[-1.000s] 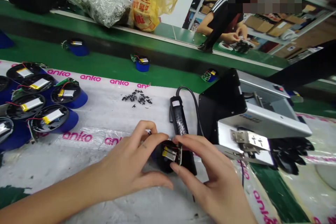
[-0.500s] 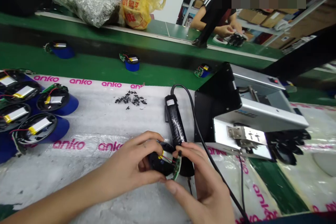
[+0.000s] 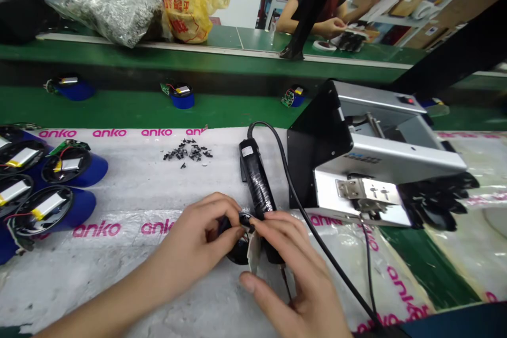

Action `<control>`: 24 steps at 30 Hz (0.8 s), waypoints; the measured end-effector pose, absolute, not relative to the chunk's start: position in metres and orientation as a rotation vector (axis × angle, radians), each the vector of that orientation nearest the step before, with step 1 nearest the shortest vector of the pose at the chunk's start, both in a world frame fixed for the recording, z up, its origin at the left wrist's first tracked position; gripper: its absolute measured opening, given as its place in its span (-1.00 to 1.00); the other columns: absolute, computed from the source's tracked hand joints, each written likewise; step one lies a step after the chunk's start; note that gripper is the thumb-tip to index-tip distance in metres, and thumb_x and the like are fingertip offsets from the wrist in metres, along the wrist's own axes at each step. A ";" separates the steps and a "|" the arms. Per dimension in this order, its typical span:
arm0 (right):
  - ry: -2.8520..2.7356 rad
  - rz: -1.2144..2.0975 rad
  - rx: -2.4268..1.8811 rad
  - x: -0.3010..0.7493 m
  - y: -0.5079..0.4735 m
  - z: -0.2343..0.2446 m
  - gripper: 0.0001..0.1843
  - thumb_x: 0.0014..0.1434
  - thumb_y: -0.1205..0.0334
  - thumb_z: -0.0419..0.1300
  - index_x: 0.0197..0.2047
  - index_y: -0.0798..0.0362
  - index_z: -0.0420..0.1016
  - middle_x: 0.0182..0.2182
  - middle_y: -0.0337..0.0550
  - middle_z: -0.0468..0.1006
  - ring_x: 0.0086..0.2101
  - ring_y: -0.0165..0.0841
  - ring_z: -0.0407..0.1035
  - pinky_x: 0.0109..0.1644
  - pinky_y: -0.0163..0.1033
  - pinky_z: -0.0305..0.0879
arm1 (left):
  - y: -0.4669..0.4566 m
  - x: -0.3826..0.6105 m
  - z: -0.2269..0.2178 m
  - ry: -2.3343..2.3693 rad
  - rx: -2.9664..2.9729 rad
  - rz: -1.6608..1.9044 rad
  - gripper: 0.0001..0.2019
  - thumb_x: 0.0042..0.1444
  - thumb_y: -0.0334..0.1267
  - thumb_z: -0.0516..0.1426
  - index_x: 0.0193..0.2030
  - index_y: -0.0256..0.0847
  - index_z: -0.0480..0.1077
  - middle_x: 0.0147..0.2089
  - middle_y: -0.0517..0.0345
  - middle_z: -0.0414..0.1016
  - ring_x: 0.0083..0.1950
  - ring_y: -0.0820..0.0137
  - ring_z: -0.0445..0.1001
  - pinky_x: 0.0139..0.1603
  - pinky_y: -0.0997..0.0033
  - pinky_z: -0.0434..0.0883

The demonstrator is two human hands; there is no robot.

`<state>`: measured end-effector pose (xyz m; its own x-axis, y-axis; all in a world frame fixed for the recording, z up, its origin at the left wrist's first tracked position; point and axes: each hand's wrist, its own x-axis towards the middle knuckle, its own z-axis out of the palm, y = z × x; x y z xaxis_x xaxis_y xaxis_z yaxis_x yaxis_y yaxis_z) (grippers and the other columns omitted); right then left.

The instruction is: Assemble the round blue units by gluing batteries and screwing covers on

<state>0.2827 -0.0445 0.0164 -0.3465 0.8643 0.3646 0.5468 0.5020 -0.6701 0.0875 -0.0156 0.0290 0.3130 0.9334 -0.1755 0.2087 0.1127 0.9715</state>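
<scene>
My left hand (image 3: 194, 243) is closed around a round black housing (image 3: 238, 252), its thumb and forefinger pinched near the top. A circuit board (image 3: 254, 254), seen nearly edge-on, stands at the housing's right side. The fingertips of my right hand (image 3: 303, 274) press at the board's upper end, beside a small dark part, while the thumb sits lower and apart. My fingers hide much of the housing's inside. Just behind my hands lies a black electric screwdriver (image 3: 259, 185) with a cord. Small black plastic pieces (image 3: 189, 152) form a loose pile farther back.
Blue round housings (image 3: 85, 169) with batteries and boards crowd the left. Several more, one a blue housing (image 3: 182, 99), sit on the green strip behind. A silver-and-black machine (image 3: 396, 163) stands right, the cord (image 3: 295, 190) running before it. Across the bench, a person's hand (image 3: 332, 27) is at work.
The housing has tilted and the board has turned, so the battery and wires no longer show. My left thumb has moved up into a pinch. The view has shifted slightly.
</scene>
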 end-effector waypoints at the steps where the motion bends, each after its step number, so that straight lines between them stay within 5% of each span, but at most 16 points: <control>1: -2.076 0.555 -1.155 0.282 -0.044 0.019 -0.52 0.29 0.23 0.20 0.26 -0.02 0.34 0.08 -0.07 0.44 0.16 -0.27 0.29 0.25 -0.18 0.38 | -0.015 0.088 0.029 1.156 1.250 0.772 -0.89 0.21 -0.33 0.17 -0.32 -0.16 0.30 -0.13 0.20 0.46 -0.30 0.47 0.46 -0.37 0.52 0.39; 5: -2.241 0.433 -1.095 0.280 -0.037 0.032 -0.51 0.31 0.27 0.19 0.29 0.00 0.31 0.09 -0.11 0.48 0.14 -0.33 0.35 0.28 -0.22 0.36 | -0.015 0.090 0.028 1.159 0.900 0.779 -0.62 0.07 -0.33 0.26 -0.04 -0.02 0.21 -0.01 0.24 0.47 -0.59 0.64 0.33 -0.69 0.66 0.26; 7: -2.284 0.366 -1.043 0.282 -0.032 0.034 -0.57 0.28 0.29 0.23 0.21 0.00 0.37 0.06 -0.14 0.54 0.10 -0.32 0.41 0.31 -0.13 0.35 | -0.017 0.091 0.026 1.111 0.914 0.705 -0.64 0.14 -0.27 0.23 0.05 -0.05 0.27 -0.17 0.23 0.53 -0.64 0.62 0.36 -0.71 0.67 0.27; 10: -2.297 0.281 -1.014 0.285 -0.028 0.032 -0.69 0.26 0.29 0.28 0.08 0.01 0.48 0.02 -0.12 0.59 0.05 -0.25 0.48 0.25 -0.01 0.43 | -0.020 0.091 0.023 1.036 0.956 0.630 -0.70 0.28 -0.14 0.13 0.11 -0.14 0.36 -0.54 0.31 0.45 -0.66 0.52 0.43 -0.66 0.64 0.36; 12: -2.306 0.248 -1.002 0.286 -0.029 0.029 -0.70 0.28 0.26 0.27 0.08 0.02 0.51 0.03 -0.07 0.59 0.05 -0.21 0.49 0.19 0.01 0.49 | -0.022 0.089 0.019 1.007 0.940 0.645 -0.65 0.31 -0.12 0.11 0.18 -0.15 0.35 -0.60 0.32 0.43 -0.63 0.46 0.49 -0.61 0.60 0.42; 20: -2.378 0.215 -0.964 0.284 -0.030 0.034 -0.73 0.30 0.34 0.21 0.06 0.09 0.55 0.06 -0.01 0.57 0.10 -0.20 0.46 0.22 -0.02 0.48 | -0.026 0.075 0.006 0.739 0.652 0.724 -0.56 0.30 -0.22 0.13 0.30 -0.18 0.34 -0.40 0.07 0.67 -0.39 0.31 0.67 -0.35 0.40 0.59; 24: -2.447 0.190 -0.973 0.285 -0.027 0.038 -0.70 0.29 0.33 0.21 0.09 0.04 0.53 0.10 -0.02 0.54 0.12 -0.18 0.44 0.15 0.01 0.53 | -0.026 0.076 0.006 0.762 0.659 0.726 -0.57 0.32 -0.18 0.15 0.30 -0.17 0.34 -0.40 0.10 0.66 -0.39 0.32 0.67 -0.35 0.40 0.60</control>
<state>0.2848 -0.0274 0.0378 -0.6222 0.6755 0.3957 0.6063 0.7355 -0.3023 0.0758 -0.0264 0.0064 0.5137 0.7738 -0.3706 -0.3334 0.5780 0.7448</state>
